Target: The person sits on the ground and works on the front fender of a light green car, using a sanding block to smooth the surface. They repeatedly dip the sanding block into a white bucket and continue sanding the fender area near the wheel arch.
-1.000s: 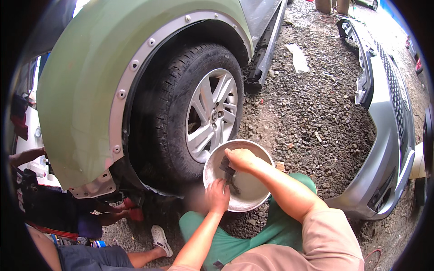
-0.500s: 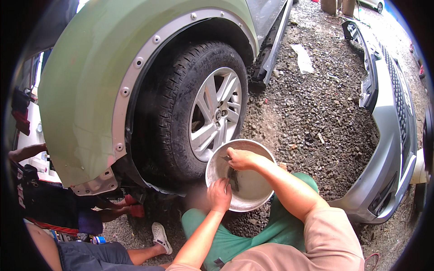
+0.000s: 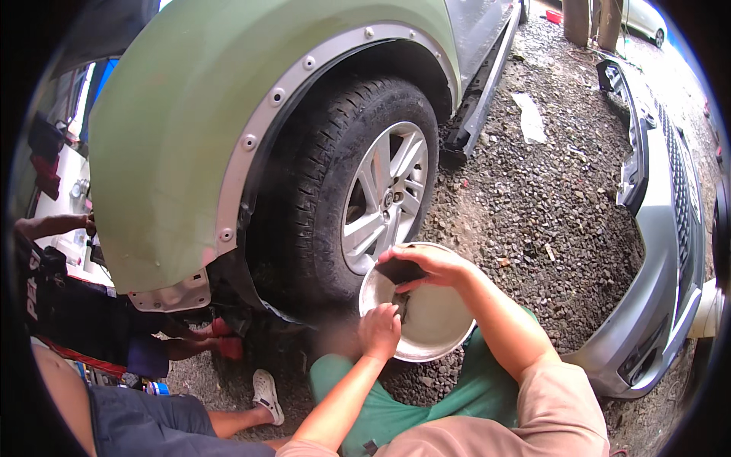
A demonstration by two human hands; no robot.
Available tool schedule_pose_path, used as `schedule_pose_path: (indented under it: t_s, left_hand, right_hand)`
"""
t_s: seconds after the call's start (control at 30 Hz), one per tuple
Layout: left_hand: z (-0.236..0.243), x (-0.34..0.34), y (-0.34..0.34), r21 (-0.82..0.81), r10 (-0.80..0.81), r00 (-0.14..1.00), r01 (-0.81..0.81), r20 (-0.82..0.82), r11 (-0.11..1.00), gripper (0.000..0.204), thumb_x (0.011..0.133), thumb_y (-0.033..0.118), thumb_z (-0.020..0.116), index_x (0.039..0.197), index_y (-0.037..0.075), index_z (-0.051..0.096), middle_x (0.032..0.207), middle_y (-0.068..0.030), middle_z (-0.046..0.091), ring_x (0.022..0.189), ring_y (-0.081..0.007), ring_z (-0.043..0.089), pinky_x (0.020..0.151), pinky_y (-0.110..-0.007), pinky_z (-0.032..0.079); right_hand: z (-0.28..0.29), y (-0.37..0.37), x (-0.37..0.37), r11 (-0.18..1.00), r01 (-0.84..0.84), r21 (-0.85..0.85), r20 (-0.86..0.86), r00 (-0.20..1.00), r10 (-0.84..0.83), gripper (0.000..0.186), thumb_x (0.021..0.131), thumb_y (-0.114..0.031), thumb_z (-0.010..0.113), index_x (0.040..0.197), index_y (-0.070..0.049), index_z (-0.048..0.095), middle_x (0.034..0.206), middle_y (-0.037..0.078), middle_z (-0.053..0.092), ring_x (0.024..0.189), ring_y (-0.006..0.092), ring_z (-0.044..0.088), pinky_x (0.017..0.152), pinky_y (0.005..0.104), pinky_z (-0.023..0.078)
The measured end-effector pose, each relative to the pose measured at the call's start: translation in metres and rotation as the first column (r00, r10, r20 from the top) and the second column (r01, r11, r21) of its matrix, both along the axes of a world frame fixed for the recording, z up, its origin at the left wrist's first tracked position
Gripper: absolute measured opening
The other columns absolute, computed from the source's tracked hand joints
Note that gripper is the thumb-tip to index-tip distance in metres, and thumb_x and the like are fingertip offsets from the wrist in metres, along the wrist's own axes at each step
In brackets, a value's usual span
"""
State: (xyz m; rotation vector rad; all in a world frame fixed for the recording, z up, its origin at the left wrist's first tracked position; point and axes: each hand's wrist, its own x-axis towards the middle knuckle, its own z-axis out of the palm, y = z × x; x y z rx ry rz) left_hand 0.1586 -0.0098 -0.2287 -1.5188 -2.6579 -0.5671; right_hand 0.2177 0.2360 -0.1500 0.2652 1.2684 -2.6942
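Note:
A round metal bowl (image 3: 442, 327) sits low in front of me, above my green-trousered knee. My right hand (image 3: 422, 266) hovers over its far rim, holding a dark folded piece like a wet sanding sheet (image 3: 397, 272). My left hand (image 3: 379, 330) rests on the bowl's near-left rim, fingers curled over the edge. Just beyond the bowl stands a car's front wheel (image 3: 373, 198) with a silver alloy rim, under a green-primed fender (image 3: 205, 122) edged by a grey bolted arch trim.
A detached silver bumper (image 3: 662, 228) lies on the gravel (image 3: 533, 206) at the right. At the left, another person's arm (image 3: 53, 225) and dark clothing are near the fender; a leg with a white shoe (image 3: 266, 394) lies at lower left.
My right hand has lifted from inside the bowl to its far rim, bringing the dark sheet up. My left hand has stayed on the near rim. My view has shifted slightly closer.

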Motion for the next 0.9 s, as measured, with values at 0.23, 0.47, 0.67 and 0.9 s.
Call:
schedule_pose_path:
  t_s: [0.23, 0.47, 0.67, 0.9]
  left_hand:
    - [0.000, -0.003, 0.016, -0.609, -0.182, 0.981, 0.180, 0.059, 0.772, 0.028, 0.091, 0.035, 0.064, 0.106, 0.012, 0.065, 0.098, -0.0073, 0.062, 0.101, -0.0274, 0.061, 0.091, -0.044, 0.048]
    - [-0.178, 0.001, 0.108, -0.849, -0.091, 0.901, 0.432, 0.425, 0.304, 0.030, 0.094, 0.026, 0.055, 0.115, 0.008, 0.066, 0.130, -0.0151, 0.062, 0.122, -0.0310, 0.058, 0.095, -0.045, 0.050]
    - [-0.172, 0.053, 0.127, -0.755, -0.082, 0.869, 0.467, 0.487, 0.461, 0.034, 0.098, 0.027, 0.048, 0.119, 0.007, 0.066, 0.129, -0.0162, 0.063, 0.120, -0.0313, 0.060, 0.097, -0.044, 0.048]
    - [-0.042, 0.005, 0.082, -0.588, 0.129, 0.828, 0.269, 0.546, 0.763, 0.029, 0.097, 0.020, 0.046, 0.115, 0.007, 0.065, 0.127, -0.0191, 0.061, 0.120, -0.0340, 0.058, 0.096, -0.044, 0.049]
  right_hand:
    - [-0.043, 0.030, 0.003, 0.708, 0.452, 0.542, -0.217, 0.890, -0.401, 0.073, 0.103, -0.045, 0.042, 0.159, -0.008, 0.013, 0.166, 0.010, 0.013, 0.153, 0.0227, 0.006, 0.123, 0.0368, 0.006]
    - [-0.081, 0.005, 0.011, 0.121, 0.169, 0.978, -0.101, 0.894, -0.437, 0.066, 0.105, -0.038, 0.042, 0.155, 0.000, 0.020, 0.162, 0.025, 0.016, 0.152, 0.0371, 0.010, 0.123, 0.0435, 0.009]
    - [-0.076, 0.012, 0.014, 0.114, 0.288, 0.951, -0.197, 0.846, -0.496, 0.061, 0.105, -0.032, 0.042, 0.153, 0.001, 0.026, 0.159, 0.025, 0.024, 0.150, 0.0356, 0.018, 0.123, 0.0414, 0.012]
    - [-0.085, 0.037, -0.018, 0.044, 0.363, 0.931, -0.278, 0.781, -0.559, 0.062, 0.103, -0.032, 0.041, 0.151, 0.005, 0.028, 0.156, 0.028, 0.029, 0.147, 0.0410, 0.023, 0.122, 0.0477, 0.017]
